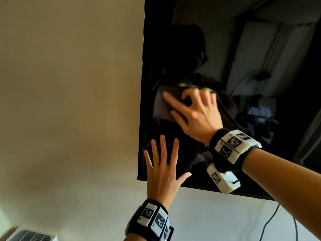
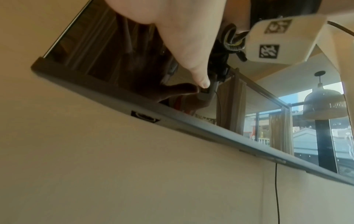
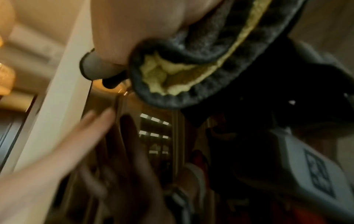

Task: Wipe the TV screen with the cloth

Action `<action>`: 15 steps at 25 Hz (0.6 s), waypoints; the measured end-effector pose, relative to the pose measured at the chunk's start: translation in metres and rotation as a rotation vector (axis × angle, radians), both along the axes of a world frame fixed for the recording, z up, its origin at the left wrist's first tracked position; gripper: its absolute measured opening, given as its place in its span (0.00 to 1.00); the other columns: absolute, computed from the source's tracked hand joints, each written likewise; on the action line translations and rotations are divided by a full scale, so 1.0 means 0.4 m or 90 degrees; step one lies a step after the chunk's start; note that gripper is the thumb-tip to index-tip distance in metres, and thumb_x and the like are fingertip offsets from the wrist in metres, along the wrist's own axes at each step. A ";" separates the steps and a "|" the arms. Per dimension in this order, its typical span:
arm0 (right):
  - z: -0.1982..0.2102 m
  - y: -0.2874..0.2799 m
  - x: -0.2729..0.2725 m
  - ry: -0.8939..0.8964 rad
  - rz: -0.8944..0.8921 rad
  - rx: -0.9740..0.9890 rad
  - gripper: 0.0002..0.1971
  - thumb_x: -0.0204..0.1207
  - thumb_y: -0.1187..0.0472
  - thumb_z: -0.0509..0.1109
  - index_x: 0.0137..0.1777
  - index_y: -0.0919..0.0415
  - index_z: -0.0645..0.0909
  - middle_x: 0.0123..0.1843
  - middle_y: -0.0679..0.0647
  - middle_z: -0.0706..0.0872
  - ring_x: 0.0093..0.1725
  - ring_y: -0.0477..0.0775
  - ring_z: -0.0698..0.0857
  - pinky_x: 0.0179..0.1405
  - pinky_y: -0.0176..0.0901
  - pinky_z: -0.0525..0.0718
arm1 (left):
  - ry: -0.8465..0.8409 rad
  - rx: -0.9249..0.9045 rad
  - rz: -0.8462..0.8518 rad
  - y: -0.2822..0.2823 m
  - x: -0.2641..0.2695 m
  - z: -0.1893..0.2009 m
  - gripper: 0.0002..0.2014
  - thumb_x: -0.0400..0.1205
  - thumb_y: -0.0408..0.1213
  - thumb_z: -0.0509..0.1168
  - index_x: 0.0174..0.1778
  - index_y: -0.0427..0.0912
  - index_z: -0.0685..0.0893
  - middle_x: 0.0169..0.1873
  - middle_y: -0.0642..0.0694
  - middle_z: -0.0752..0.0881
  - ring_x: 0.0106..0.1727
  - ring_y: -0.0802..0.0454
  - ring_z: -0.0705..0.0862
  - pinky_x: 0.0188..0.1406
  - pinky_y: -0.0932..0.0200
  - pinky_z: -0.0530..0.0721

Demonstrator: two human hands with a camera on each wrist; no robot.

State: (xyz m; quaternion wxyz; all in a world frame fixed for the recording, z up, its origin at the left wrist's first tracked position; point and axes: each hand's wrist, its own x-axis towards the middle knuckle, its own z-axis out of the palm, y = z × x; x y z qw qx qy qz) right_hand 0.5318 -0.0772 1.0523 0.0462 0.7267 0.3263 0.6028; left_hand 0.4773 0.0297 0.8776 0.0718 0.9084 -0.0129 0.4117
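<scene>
Now mid-wipe: right hand point(image 1: 196, 112) pressing the grey-and-yellow cloth point(image 3: 184, 72) to the TV screen point(image 1: 243, 49) near its left edge — fingers curled over it; left hand point(image 1: 163, 169) splayed flat at the lower-left corner, probably steadying the panel.

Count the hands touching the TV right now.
2. The left hand is spread flat near the bottom-left corner of the TV screen, its thumb tip on the glass. The right hand presses the cloth against the screen higher up.
</scene>
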 end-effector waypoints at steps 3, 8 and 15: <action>-0.004 -0.008 0.005 0.006 -0.011 -0.001 0.22 0.84 0.46 0.60 0.78 0.43 0.69 0.57 0.55 0.74 0.50 0.59 0.70 0.50 0.51 0.68 | 0.015 -0.035 -0.013 -0.033 -0.007 -0.028 0.53 0.73 0.72 0.62 0.87 0.48 0.49 0.84 0.32 0.54 0.83 0.28 0.54 0.77 0.27 0.59; -0.064 0.009 -0.004 0.015 0.012 -0.051 0.22 0.85 0.46 0.59 0.79 0.43 0.68 0.58 0.54 0.73 0.51 0.58 0.71 0.50 0.51 0.69 | 0.020 -0.119 -0.003 -0.073 0.016 -0.028 0.47 0.77 0.71 0.50 0.87 0.49 0.45 0.84 0.32 0.52 0.83 0.27 0.50 0.75 0.24 0.57; -0.077 -0.007 0.002 0.009 0.019 -0.062 0.22 0.85 0.46 0.59 0.79 0.43 0.68 0.58 0.55 0.77 0.50 0.58 0.71 0.49 0.51 0.68 | 0.013 -0.128 -0.003 -0.081 0.026 -0.042 0.46 0.78 0.71 0.50 0.87 0.49 0.45 0.84 0.32 0.53 0.83 0.28 0.52 0.75 0.24 0.58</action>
